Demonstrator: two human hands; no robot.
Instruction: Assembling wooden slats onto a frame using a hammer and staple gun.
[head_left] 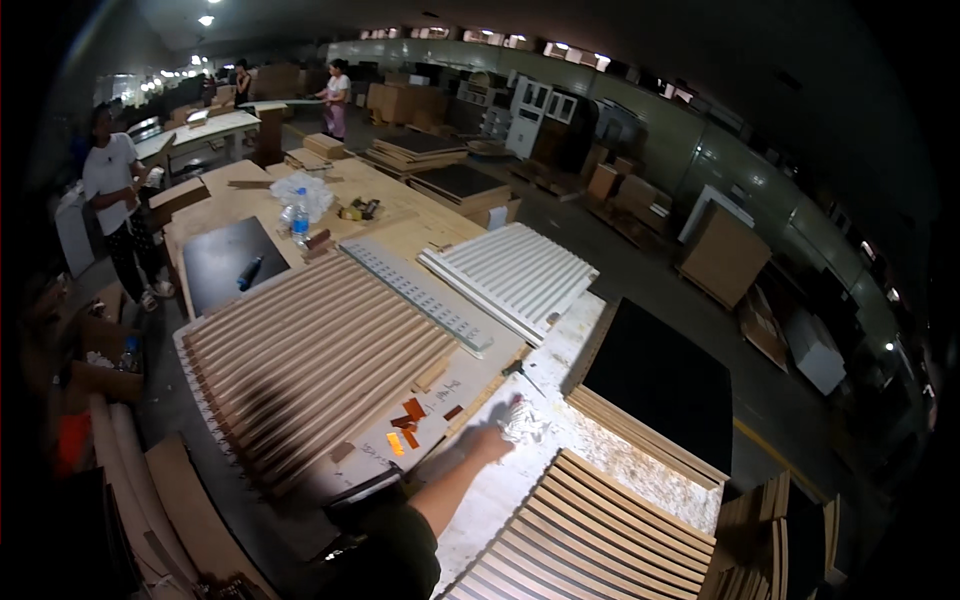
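My left hand (489,441) reaches out from a dark sleeve over a white, scuffed work surface (468,512). Its fingers are closed on a crumpled white cloth (526,424), which rests low over that surface. Just beyond the cloth lies a dark-handled tool with a thin shaft (522,375). Orange and brown pieces (408,425) are scattered on a pale board to the left of the hand. A panel of pale wooden slats (590,535) lies close on the near right. My right hand is outside the picture.
A large brown slatted panel (320,355) fills the left, with a white slatted panel (520,270) beyond it. A black-topped panel stack (655,380) stands on the right. A water bottle (300,222) and clear plastic sit farther back. A person (112,180) stands at the far left.
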